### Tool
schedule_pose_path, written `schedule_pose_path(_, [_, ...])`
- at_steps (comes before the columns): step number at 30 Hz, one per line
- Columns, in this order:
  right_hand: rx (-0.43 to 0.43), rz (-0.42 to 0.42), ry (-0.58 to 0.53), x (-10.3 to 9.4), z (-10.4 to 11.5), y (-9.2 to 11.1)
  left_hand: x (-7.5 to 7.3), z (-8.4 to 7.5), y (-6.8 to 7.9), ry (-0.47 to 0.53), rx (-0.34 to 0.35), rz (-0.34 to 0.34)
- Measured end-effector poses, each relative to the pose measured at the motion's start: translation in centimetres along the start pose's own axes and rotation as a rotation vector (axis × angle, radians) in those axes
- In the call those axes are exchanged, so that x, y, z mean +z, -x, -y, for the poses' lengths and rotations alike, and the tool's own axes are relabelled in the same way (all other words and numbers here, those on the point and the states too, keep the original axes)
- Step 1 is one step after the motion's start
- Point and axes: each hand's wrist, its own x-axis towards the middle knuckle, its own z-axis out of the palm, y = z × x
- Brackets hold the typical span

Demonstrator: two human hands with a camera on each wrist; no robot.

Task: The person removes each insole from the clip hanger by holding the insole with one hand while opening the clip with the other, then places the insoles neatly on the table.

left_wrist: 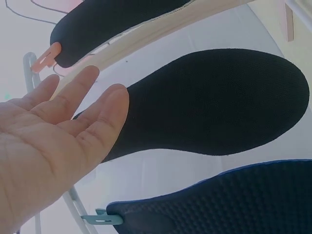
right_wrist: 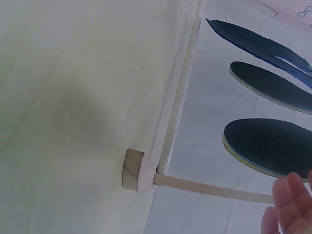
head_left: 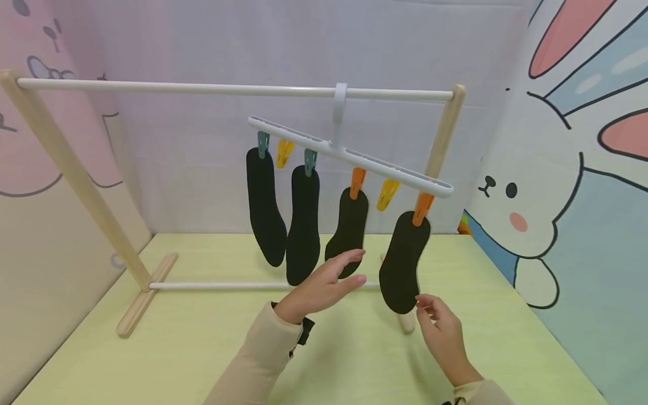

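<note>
Four black insoles hang from a white hanger (head_left: 390,167). Orange clips (head_left: 423,208) hold the two on the right, teal clips (head_left: 310,163) the two on the left. My left hand (head_left: 324,287), fingers extended and thumb apart, is beside the second insole from the right (head_left: 351,219), overlapping its lower part in the head view. In the left wrist view, its fingers (left_wrist: 114,105) overlap a black insole (left_wrist: 219,102). My right hand (head_left: 442,332) has loosely bent fingers, with fingertips right at the lower edge of the rightmost insole (head_left: 402,270).
The hanger hooks over the white top rod (head_left: 202,88) of a wooden-sided rack (head_left: 81,174), tilting down to the right. Two yellow clips (head_left: 388,194) hang from it without insoles. A low white rod (head_left: 217,286) joins the rack's feet on the pale yellow table (head_left: 202,349). Printed cloth walls surround it.
</note>
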Motion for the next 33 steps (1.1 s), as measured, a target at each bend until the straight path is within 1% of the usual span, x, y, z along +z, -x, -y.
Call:
schedule_pose_path(3, [0.087,0.034,-0.011,-0.1,0.3,-0.1,0.0,-0.1,-0.2,-0.030,-0.006,0.015])
schedule_pose_path(6, [0.146,0.049,-0.007,-0.1,0.5,-0.3,-0.2,-0.3,-0.5,-0.056,0.001,0.034])
schedule_pose_path(11, [0.226,0.123,-0.002,-0.2,0.7,-0.7,-0.3,-0.5,-0.9,-0.059,0.019,0.034])
schedule_pose_path(14, [0.247,0.161,-0.003,0.0,0.8,-0.7,-0.2,-0.5,-1.1,-0.057,0.014,0.034])
schedule_pose_path(26, [0.192,0.149,0.010,0.6,1.0,-0.5,0.0,-1.1,-1.5,-0.086,-0.018,0.029])
schedule_pose_path(31, [0.152,0.147,0.024,0.8,1.1,-0.4,0.0,-1.5,-2.2,-0.079,-0.004,0.023])
schedule_pose_path(33, [0.134,0.152,0.026,0.9,1.2,-0.4,0.0,-1.8,-2.6,-0.081,0.007,0.007])
